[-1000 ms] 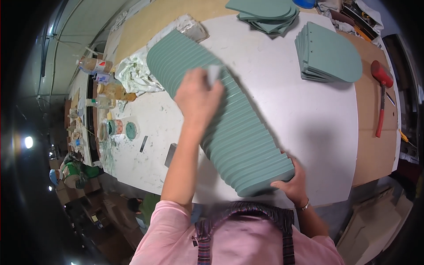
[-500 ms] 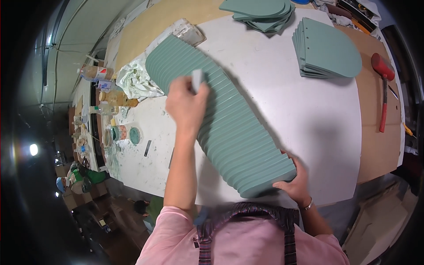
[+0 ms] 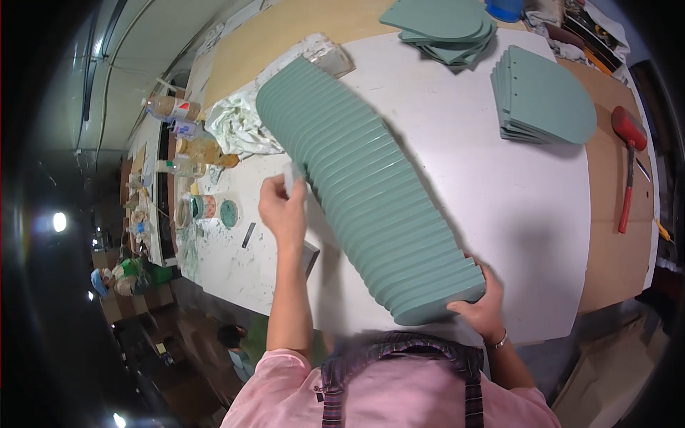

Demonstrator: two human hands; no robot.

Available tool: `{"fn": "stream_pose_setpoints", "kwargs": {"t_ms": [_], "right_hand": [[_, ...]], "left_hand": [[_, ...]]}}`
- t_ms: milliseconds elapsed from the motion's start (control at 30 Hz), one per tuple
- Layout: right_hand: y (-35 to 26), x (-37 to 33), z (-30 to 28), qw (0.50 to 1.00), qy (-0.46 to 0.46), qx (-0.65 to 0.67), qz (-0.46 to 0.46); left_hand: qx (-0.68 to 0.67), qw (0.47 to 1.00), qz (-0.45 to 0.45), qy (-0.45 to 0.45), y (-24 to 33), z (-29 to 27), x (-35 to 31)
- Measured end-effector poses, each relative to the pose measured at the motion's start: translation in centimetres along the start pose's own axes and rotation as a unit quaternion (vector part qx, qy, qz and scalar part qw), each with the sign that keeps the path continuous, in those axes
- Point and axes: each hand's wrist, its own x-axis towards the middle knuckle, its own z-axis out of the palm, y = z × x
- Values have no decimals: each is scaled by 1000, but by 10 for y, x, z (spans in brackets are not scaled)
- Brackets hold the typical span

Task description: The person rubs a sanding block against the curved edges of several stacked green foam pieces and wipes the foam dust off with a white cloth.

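A long, fanned row of green rounded boards (image 3: 371,192) lies slantwise across the white table, each one overlapping its neighbour. My left hand (image 3: 283,214) pinches a small pale block (image 3: 290,178) at the left edge of the row, by the boards' curved ends. Whether the block touches them I cannot tell. At the near right end, my right hand (image 3: 486,307) grips the last board, thumb on the near face and fingers round the far side.
Two stacks of similar boards, one at the back (image 3: 446,36) and one at the right (image 3: 546,96), share the table with a red mallet (image 3: 628,157). A crumpled cloth (image 3: 242,125), bottles (image 3: 187,167), an open tub (image 3: 228,212) and a small dark strip (image 3: 248,235) are on the left.
My left hand has moved with the pale block from the top of the row down to its left edge. My right hand keeps its grip on the near end. The view has shifted slightly.
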Motion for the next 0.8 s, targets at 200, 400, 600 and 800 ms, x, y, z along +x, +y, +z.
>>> {"fn": "stream_pose_setpoints", "kwargs": {"t_ms": [200,400,600,800], "right_hand": [[2,0,-2,999,-3,-49,3],[15,-3,1,999,5,-36,-8],[19,-7,-3,998,12,-57,17],[14,-9,1,998,5,-69,11]], "left_hand": [[-13,998,57,-21,30,22,-16],[-27,998,-51,-8,-11,-5,-24],[-77,996,-43,-7,-4,6,-44],[-102,988,-117,-4,-17,-6,-44]]}}
